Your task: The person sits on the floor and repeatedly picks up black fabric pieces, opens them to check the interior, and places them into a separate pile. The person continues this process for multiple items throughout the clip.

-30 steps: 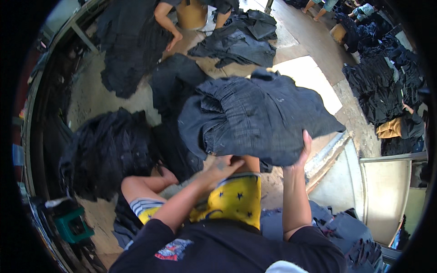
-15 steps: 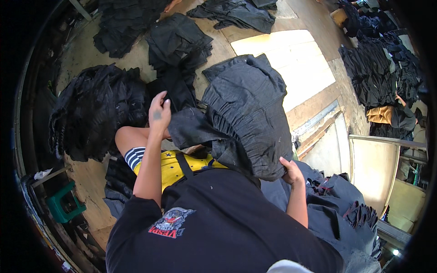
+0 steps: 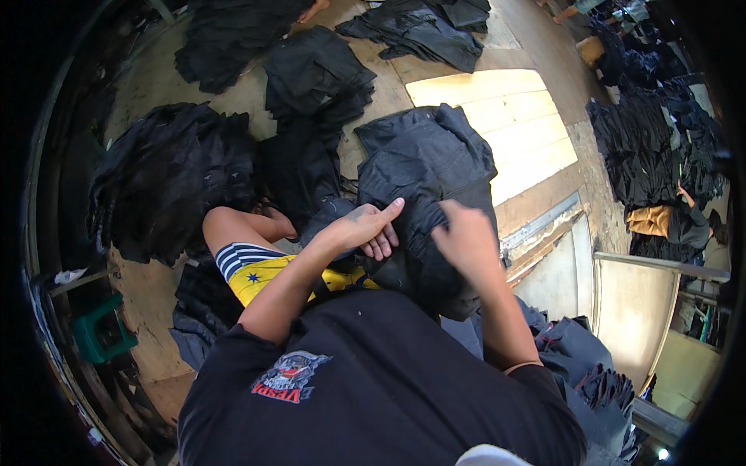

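Observation:
A thick pile of dark denim garment pieces (image 3: 458, 159) lies across my lap, its many layers bunched toward my body. My left hand (image 3: 367, 230) is over the near left side of this pile. Its thumb is stretched out and its fingers are loosely curved, with no cloth visibly held. Over the pile's right part is my right hand (image 3: 470, 242), palm down and slightly blurred by motion. Its fingertips are at the folded layers, and whether they grip cloth is not clear. A small dark flap of fabric (image 3: 330, 213) shows beyond my left wrist.
Heaps of black garments stand at the left (image 3: 175, 182) and far side (image 3: 315, 74). Grey denim pieces (image 3: 579, 342) are stacked at my right. A green plastic stool (image 3: 97, 330) stands at the left. Other people sit among dark cloth at the far right and top.
My left hand has moved right and down, from beside the pile to over it. My right hand has left the pile's lower right edge and moved up and inward over the layers.

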`<state>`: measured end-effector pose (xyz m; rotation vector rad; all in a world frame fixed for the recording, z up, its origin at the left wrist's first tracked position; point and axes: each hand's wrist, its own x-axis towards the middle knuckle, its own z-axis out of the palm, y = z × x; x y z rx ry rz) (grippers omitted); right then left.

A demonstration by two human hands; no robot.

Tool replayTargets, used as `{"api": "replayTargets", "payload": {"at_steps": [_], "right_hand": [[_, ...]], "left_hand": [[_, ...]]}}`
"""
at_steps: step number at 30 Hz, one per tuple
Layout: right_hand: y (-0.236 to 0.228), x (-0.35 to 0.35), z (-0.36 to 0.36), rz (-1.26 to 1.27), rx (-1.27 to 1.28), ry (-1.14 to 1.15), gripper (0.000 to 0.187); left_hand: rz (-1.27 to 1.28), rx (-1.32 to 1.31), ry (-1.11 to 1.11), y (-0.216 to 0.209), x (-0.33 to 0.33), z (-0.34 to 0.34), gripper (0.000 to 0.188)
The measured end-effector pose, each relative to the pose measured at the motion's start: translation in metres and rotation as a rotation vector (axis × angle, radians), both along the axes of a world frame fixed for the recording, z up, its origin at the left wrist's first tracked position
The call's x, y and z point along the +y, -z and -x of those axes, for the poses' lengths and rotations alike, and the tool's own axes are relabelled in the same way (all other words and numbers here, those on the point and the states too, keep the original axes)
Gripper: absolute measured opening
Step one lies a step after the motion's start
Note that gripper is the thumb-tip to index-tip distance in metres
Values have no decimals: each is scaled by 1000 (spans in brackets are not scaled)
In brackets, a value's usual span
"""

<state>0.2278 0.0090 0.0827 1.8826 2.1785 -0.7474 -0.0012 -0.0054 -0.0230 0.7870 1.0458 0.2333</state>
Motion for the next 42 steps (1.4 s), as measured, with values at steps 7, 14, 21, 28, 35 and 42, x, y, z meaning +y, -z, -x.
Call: {"api": "replayTargets", "payload": {"at_steps": [7,14,21,28,35,42], "right_hand": [[-73,6,19,-233,438,-62,38],[-61,20,-24,-493,1055,243,40],[-21,17,-94,-407,589,329,40],[5,-6,-88,-252,539,307,38],[31,-36,-44,-273,387,-49,55],[57,-51,-10,-278,93,-137,90]], "left_hand": [[-27,-484,-534,-76,51,-29,70],[-932,-17,-842,-175,135,94,43],[-1654,411,-444,-233,176,187,66],[-1712,1114,57,-59,177,219,32],[-463,778,238,210,-1,154,81],[-284,936,16,283,-55,152,52]]}}
